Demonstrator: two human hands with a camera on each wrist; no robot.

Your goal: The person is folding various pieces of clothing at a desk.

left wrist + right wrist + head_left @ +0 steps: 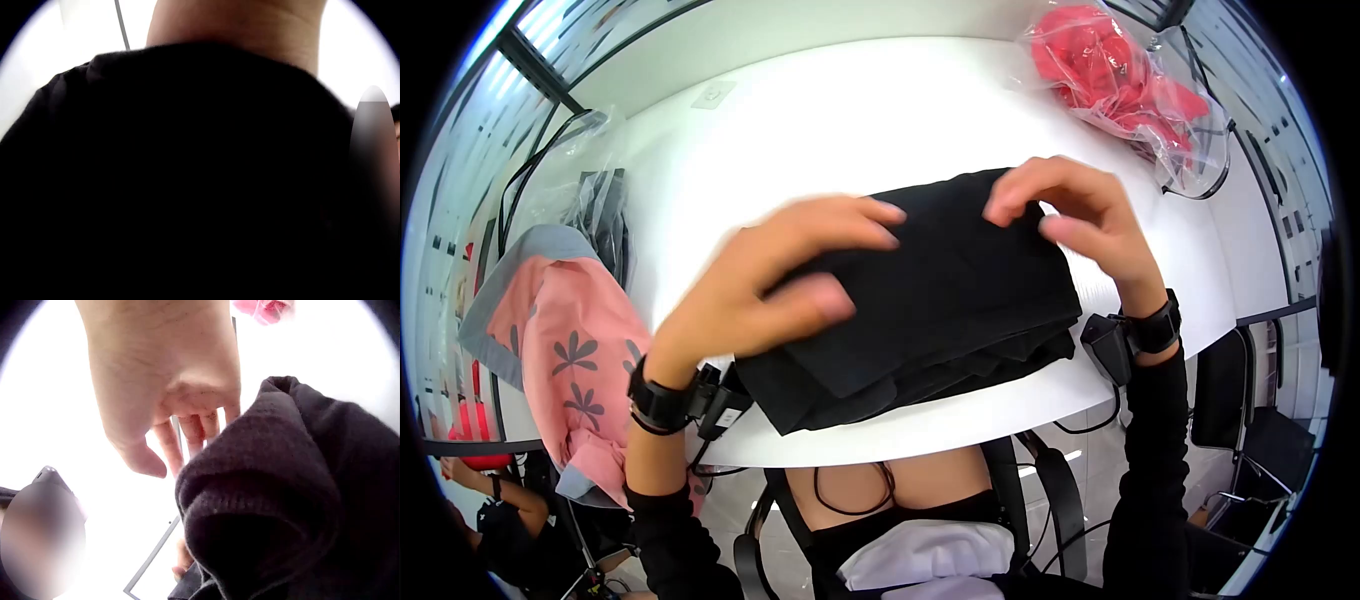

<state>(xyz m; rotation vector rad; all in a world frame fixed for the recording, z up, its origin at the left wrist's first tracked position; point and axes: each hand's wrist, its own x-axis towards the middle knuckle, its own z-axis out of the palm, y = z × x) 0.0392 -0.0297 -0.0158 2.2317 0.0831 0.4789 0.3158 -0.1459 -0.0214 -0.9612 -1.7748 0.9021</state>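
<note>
A folded black garment [950,290] lies in a thick stack at the near edge of the white table, its layers loose along the front. Over its left side is my left hand [775,275], slightly blurred, with thumb and fingers spread apart and nothing between them. My right hand [1090,215] hovers at the far right corner of the stack, fingers loosely bent and holding nothing. In the right wrist view the garment's rolled, dark edge [262,462] stands beside that hand's fingers. Black cloth [187,162] fills most of the left wrist view and hides the left fingers there.
A pink garment with grey trim [580,350] hangs over the table's left edge. Behind it stands a clear bag [605,215] with something dark inside. Another clear bag with red cloth [1110,75] sits at the back right. Black chairs [1250,420] stand beyond the right side.
</note>
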